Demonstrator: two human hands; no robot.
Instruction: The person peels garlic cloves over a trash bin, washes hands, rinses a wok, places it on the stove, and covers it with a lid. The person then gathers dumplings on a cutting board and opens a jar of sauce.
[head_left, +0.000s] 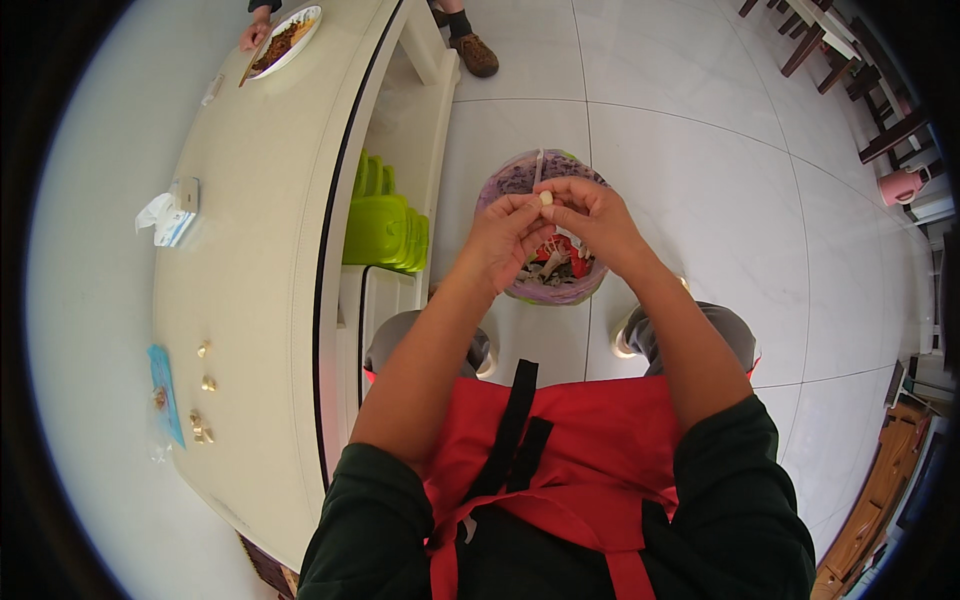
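A small pale clove (546, 198), which looks like peeled garlic, is pinched between my two hands. My left hand (504, 236) touches it from the left with its fingertips. From the right, the thumb and forefinger of my right hand (596, 217) close on it. Both hands are above a waste bin (495, 180) with a purple patterned liner. Red wrapping and pale scraps (553, 262) lie inside the bin, partly hidden by my hands. On the table to the left, several more cloves (201, 427) lie in small groups near a blue plastic packet (165, 394).
The cream table (255, 285) runs along my left, bearing a tissue pack (176, 214) and a plate of food (289, 41). Another person's hand (255, 34) rests beside the plate. Green plastic chairs or stools (382, 225) and a white box (386, 289) are under the table.
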